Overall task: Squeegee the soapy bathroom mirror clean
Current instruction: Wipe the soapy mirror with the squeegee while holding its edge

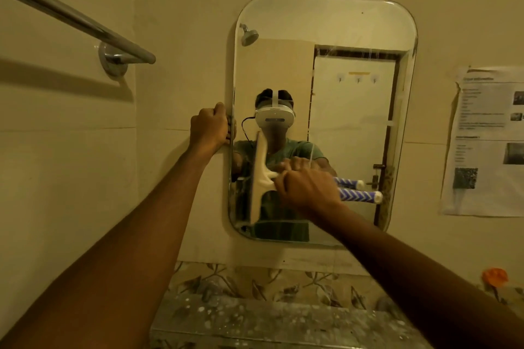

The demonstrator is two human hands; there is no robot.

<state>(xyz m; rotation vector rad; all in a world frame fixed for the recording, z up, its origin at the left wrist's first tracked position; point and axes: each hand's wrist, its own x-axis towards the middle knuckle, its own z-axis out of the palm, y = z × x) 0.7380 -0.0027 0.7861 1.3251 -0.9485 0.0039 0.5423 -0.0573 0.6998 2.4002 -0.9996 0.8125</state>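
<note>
A tall mirror [351,37] with rounded corners hangs on the tiled wall. My right hand [307,188] grips the blue-and-white handle of a white squeegee [259,176]. Its blade stands upright against the lower left part of the glass. The handle's end sticks out to the right of my fist. My left hand [211,126] holds the mirror's left edge at mid height, fingers curled round the rim. Faint streaks and drops show near the lower left edge of the glass.
A chrome towel rail [85,27] juts from the wall at upper left. A printed paper sheet [487,142] is stuck to the wall right of the mirror. A speckled ledge [269,320] runs below, with an orange object [494,276] at far right.
</note>
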